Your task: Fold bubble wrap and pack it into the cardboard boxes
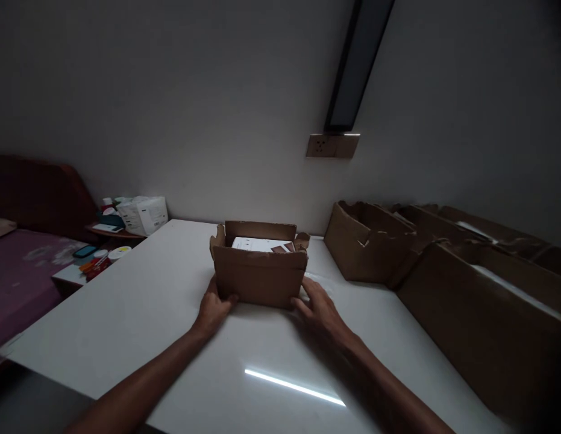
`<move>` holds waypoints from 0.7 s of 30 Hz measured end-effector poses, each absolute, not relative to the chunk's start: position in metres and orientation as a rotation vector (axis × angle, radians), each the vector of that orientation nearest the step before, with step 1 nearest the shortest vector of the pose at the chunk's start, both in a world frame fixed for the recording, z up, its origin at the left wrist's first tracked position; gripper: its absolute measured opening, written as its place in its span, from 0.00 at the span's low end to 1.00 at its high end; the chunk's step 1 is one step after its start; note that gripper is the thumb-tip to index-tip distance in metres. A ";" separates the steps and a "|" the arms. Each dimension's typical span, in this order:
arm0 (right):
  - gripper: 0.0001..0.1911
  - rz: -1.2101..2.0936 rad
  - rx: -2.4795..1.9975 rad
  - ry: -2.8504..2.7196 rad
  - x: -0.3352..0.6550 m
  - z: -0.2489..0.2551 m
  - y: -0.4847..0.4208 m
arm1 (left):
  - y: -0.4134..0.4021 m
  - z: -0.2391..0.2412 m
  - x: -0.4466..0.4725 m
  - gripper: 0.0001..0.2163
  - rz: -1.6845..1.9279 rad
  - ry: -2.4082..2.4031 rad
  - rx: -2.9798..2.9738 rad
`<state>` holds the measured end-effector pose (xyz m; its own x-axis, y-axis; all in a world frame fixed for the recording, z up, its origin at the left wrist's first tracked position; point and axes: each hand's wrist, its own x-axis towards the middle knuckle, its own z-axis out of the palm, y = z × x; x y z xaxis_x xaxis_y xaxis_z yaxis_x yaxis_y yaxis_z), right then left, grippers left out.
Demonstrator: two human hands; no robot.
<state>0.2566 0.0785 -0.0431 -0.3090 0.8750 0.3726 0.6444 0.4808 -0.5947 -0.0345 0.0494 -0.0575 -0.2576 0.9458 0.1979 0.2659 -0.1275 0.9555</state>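
Observation:
A small open-topped cardboard box (pixel 261 277) stands on the white table near the wall, its top edges ragged. Inside it lies a white box or packet (pixel 257 244) with a brown patch; most of it is hidden by the cardboard. My left hand (pixel 214 308) grips the lower left corner, thumb on the front face. At the lower right corner my right hand (pixel 319 306) holds the same box, its thumb also on the front. The fingertips of both hands are out of sight along the sides.
Larger cardboard boxes (pixel 470 325) and an open carton (pixel 366 253) fill the table's right side. The white table (pixel 126 337) reaches the wall, reflecting a light strip. Left are a bed (pixel 22 271) and a side table with a white package (pixel 147 215). A socket panel (pixel 333 146) is on the wall.

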 end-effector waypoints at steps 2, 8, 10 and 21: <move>0.28 0.264 -1.336 -2.119 0.276 -0.049 0.085 | 0.049 -0.061 -0.034 0.32 1.389 1.562 1.425; 0.19 -0.196 -1.649 -2.269 0.312 -0.054 0.100 | 0.055 -0.062 -0.038 0.32 1.370 1.607 1.528; 0.17 -0.170 -1.652 -2.317 0.316 -0.049 0.092 | 0.058 -0.062 -0.039 0.33 1.376 1.603 1.509; 0.21 0.414 -1.478 -2.362 0.339 -0.013 -0.025 | 0.017 -0.064 -0.043 0.32 1.438 1.593 1.291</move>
